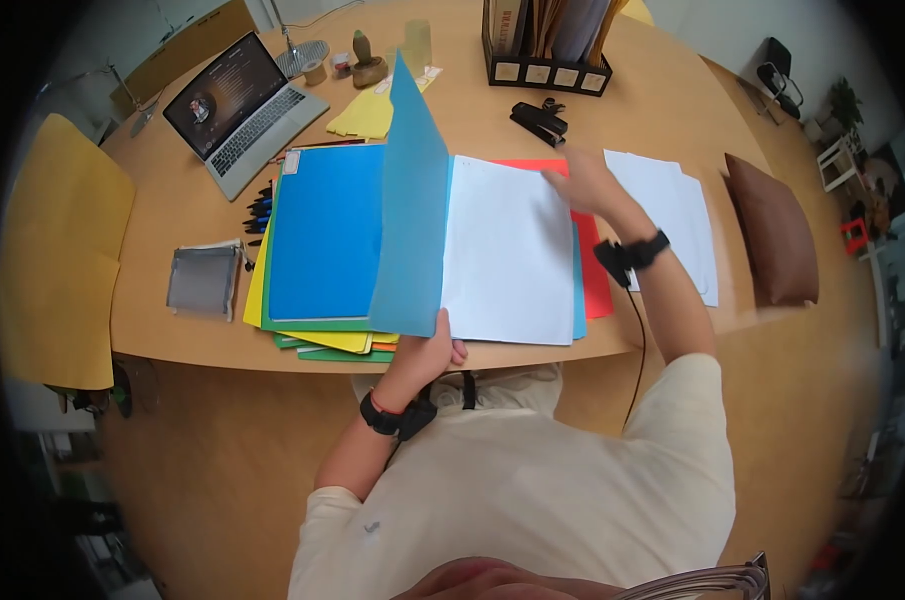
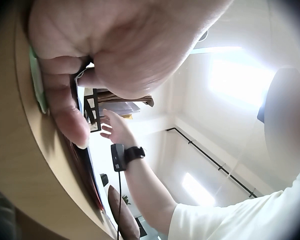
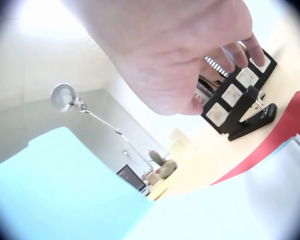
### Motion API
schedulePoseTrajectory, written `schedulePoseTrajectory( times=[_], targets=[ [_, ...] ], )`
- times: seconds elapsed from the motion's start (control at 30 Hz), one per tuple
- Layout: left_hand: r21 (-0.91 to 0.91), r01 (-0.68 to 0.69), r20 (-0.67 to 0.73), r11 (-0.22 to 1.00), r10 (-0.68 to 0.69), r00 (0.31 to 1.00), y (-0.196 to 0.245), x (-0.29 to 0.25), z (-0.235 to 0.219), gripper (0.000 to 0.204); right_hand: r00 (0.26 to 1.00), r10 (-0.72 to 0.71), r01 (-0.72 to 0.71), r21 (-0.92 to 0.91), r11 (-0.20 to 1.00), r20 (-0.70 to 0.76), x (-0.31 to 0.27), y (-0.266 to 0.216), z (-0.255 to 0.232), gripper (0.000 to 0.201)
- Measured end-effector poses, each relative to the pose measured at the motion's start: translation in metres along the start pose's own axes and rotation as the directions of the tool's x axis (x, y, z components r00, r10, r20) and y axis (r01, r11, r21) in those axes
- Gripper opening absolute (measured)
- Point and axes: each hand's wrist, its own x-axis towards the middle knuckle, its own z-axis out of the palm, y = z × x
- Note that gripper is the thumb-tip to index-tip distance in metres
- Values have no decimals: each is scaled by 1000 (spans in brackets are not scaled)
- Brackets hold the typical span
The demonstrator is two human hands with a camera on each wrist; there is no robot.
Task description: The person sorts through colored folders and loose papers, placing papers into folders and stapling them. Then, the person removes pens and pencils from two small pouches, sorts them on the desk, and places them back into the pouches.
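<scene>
A light blue folder point(image 1: 411, 220) stands half open at the table's front edge, its left cover raised. White sheets point(image 1: 513, 260) lie inside it on the right. My left hand point(image 1: 428, 352) grips the folder's bottom edge near the fold, thumb on top and fingers beneath. Above the sheets' upper right corner, my right hand point(image 1: 585, 182) is held in the air with loosely bent fingers and nothing in them. Just beyond it a black stapler point(image 1: 540, 122) lies on the table; the right wrist view shows the stapler point(image 3: 257, 122) below the fingertips.
Under the folder's right side lies a red folder point(image 1: 598, 270), with loose white paper point(image 1: 663, 215) beside it. Blue, green and yellow folders point(image 1: 328, 235) are stacked at left. A laptop point(image 1: 243, 115), grey pouch point(image 1: 203, 282), file organizer point(image 1: 548, 72) and brown cushion point(image 1: 773, 230) stand around.
</scene>
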Motion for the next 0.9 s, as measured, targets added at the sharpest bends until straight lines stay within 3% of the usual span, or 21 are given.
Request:
schedulePoseTrajectory(
  times=[0.1, 0.17, 0.23, 0.3, 0.37, 0.43, 0.47, 0.57, 0.6, 0.67, 0.77, 0.87, 0.9],
  targets=[
    [23, -35, -42, 999, 36, 998, 12, -8, 10, 23, 952, 63, -55, -34, 998, 301, -76, -12, -13, 54],
    [137, -119, -65, 983, 129, 990, 27, -17, 18, 28, 914, 98, -82, -57, 995, 392, -118, -31, -28, 47],
    [323, -249, -87, 913, 291, 953, 43, -27, 24, 50, 952, 31, -38, 18, 999, 303, -150, -29, -26, 40],
    [362, -324, -33, 874, 360, 932, 40, -26, 25, 64, 977, -3, -10, 60, 998, 213, -174, -27, -18, 36],
    [411, -426, 32, 806, 454, 890, 36, -24, 26, 73, 993, -4, -4, 67, 998, 121, -190, -25, -10, 33],
    [459, -551, 118, 697, 567, 815, 34, -22, 27, 75, 994, 19, -39, 185, 982, 110, -196, -24, -3, 28],
    [424, -493, 126, 759, 490, 863, 38, -27, 28, 72, 994, 29, -54, 243, 968, 104, -198, -22, 0, 26],
    [467, -510, 89, 723, 535, 840, 30, -22, 30, 60, 994, 28, 5, 305, 952, -102, -207, -1, 31, 33],
    [481, -511, 86, 712, 542, 836, 31, -21, 29, 54, 991, 30, 22, 375, 927, -130, -207, -3, 33, 43],
    [509, -512, 76, 692, 556, 828, 34, -15, 24, 45, 996, 10, 26, 383, 923, -92, -207, 3, 35, 42],
    [594, -554, 108, 583, 624, 774, 29, -3, 14, 36, 995, -20, 55, 368, 928, -99, -209, 11, 37, 40],
    [766, -552, 169, 329, 726, 667, 33, -2, 5, 31, 996, -36, 61, 357, 932, -76, -210, 18, 41, 36],
    [743, -566, 162, 358, 724, 670, 33, -1, 3, 31, 998, -36, 55, 354, 933, -60, -210, 20, 42, 35]
  ],
)
